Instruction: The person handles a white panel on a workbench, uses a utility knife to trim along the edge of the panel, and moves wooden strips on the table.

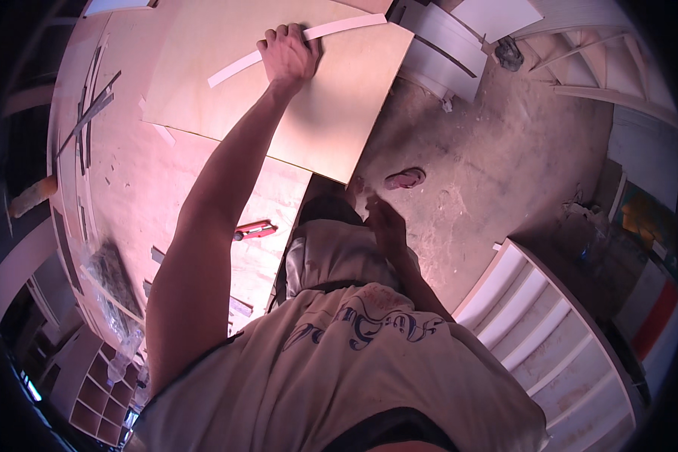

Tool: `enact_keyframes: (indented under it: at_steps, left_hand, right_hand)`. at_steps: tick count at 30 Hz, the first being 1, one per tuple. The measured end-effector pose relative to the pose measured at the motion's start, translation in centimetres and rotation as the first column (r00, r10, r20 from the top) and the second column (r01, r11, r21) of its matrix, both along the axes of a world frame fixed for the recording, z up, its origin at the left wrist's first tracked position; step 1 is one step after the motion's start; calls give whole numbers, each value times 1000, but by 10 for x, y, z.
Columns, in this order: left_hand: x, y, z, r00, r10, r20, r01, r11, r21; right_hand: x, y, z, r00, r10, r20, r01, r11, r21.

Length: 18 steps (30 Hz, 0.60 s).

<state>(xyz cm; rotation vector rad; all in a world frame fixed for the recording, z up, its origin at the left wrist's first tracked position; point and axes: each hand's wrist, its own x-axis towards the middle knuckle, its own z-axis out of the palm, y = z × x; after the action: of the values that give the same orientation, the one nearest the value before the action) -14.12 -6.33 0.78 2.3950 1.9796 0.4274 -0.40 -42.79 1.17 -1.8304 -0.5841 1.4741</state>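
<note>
My left arm stretches far forward over a pale plywood panel (339, 98). My left hand (288, 56) is closed over a thin white strip (233, 68), its fingers bent across the strip's middle. The strip lies slantwise on the panel, both ends sticking out past the hand. My right hand (386, 224) hangs low beside my right leg, in shadow. Its fingers are too dark to make out, and I see nothing in it. A red utility knife (255, 230) rests on the workbench (196, 173) close to my left forearm.
Narrow dark strips (89, 113) lie along the bench's left side. A slipper (405, 178) is on the floor at right. White slatted shelving (550, 339) stands at lower right, white boards (437, 45) beyond the panel. A compartmented wooden cabinet (102, 395) is at lower left.
</note>
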Motion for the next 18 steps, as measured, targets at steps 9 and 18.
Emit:
enact_keyframes:
  at_steps: [9, 18]
  left_hand:
    - [4, -6, 1, 1000, -15, -15, 14, 1000, -19]
    - [5, -4, 2, 999, -36, 6, 36, 999, 23]
  right_hand:
    - [57, 220, -26, 942, -333, -39, 318, 853, 414]
    - [80, 260, -20, 938, -346, -3, 329, 891, 312]
